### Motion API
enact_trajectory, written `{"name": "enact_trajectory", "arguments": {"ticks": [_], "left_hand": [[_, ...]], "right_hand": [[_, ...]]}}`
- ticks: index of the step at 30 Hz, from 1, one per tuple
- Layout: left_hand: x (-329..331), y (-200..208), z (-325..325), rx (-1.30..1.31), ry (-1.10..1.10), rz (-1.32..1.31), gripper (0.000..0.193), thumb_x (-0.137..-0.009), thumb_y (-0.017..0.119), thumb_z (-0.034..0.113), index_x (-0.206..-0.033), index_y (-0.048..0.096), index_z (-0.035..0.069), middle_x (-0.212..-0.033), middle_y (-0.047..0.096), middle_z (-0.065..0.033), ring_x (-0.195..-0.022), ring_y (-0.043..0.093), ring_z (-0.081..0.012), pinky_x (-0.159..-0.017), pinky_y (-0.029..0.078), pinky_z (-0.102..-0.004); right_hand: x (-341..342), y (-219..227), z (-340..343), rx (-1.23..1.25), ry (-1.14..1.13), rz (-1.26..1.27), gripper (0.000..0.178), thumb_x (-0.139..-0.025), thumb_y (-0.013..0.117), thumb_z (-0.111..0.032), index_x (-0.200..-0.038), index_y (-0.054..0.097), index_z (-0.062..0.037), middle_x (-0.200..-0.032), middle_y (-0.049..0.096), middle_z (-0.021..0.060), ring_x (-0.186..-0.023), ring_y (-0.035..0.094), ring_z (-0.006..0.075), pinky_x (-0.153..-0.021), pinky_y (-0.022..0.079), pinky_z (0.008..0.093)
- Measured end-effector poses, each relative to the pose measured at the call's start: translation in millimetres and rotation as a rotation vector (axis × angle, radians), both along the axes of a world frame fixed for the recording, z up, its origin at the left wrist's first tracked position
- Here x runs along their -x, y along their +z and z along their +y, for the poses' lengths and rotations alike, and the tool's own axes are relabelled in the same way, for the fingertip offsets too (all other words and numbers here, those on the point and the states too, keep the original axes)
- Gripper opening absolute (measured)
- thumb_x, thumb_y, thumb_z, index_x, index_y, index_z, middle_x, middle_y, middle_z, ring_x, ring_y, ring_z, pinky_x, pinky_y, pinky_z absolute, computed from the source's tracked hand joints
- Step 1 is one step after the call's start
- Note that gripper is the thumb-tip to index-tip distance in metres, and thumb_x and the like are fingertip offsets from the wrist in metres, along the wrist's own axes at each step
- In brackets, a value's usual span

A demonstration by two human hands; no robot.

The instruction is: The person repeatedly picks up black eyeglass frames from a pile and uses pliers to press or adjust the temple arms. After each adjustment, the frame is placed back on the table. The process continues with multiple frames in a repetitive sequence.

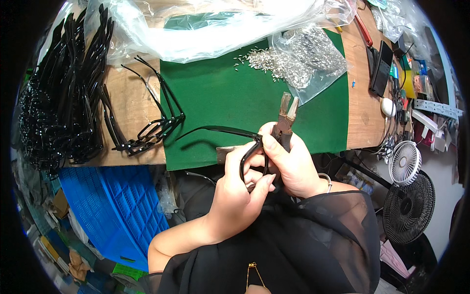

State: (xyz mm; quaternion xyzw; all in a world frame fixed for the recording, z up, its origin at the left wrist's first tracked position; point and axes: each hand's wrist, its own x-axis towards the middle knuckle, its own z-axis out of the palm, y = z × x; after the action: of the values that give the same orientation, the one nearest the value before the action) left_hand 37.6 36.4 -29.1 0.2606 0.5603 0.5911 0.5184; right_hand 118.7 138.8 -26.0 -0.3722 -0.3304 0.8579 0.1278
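Note:
My left hand (240,196) is closed around the front of a black eyeglass frame (243,169), one temple arm (220,129) of which points out to the left over the green mat. My right hand (296,169) holds a pair of worn pliers (283,125), jaws up and slightly apart. Its thumb presses near the frame's hinge, where both hands meet. Beyond the pliers, many small silvery metal pieces (264,61) lie loose beside a clear plastic bag (316,59) full of the same pieces.
A green mat (210,93) covers the wooden table. Black glasses frames (156,127) lie at its left edge, beside a large frame pile (63,98). Plastic sheeting (186,41) lies at the back. A phone (381,68), cables and small fans (405,163) are right; a blue crate (112,206) stands below left.

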Motion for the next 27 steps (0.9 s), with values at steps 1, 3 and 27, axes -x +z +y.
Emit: {"name": "enact_trajectory", "arguments": {"ticks": [1,3,27], "left_hand": [[-1.2,-1.8,-0.9,0.008,-0.013,0.081,0.05,-0.078,0.051,-0.013,-0.121,0.026,-0.002,-0.1,0.052,-0.0158,-0.077,0.057,-0.0124,-0.065,0.049,-0.022],[-3.2,-6.9,-2.6,0.026,-0.039,0.243,0.051,-0.078,0.051,-0.013,-0.121,0.026,-0.003,-0.101,0.052,-0.0164,-0.077,0.057,-0.0125,-0.066,0.048,-0.0218],[32.3,47.4,-35.4,0.105,-0.13,-0.146,0.038,-0.081,0.051,-0.007,-0.118,0.04,-0.005,-0.099,0.058,-0.0121,-0.073,0.058,-0.0098,-0.067,0.048,-0.0207]], "right_hand": [[-1.0,0.7,0.7,0.02,0.023,-0.025,0.019,-0.09,0.051,-0.025,-0.092,0.045,-0.0072,-0.072,0.051,0.0002,-0.059,0.046,0.0035,-0.046,0.035,0.0169],[-0.5,-0.7,0.3,-0.002,0.021,-0.054,0.018,-0.089,0.051,-0.025,-0.093,0.045,-0.0076,-0.072,0.051,-0.0002,-0.059,0.046,0.0036,-0.045,0.035,0.0169],[-7.3,14.9,40.8,-1.219,0.846,0.145,0.021,-0.075,0.061,-0.015,-0.089,0.049,-0.0042,-0.076,0.051,0.0118,-0.076,0.051,0.0291,-0.069,0.041,0.0366]]}}
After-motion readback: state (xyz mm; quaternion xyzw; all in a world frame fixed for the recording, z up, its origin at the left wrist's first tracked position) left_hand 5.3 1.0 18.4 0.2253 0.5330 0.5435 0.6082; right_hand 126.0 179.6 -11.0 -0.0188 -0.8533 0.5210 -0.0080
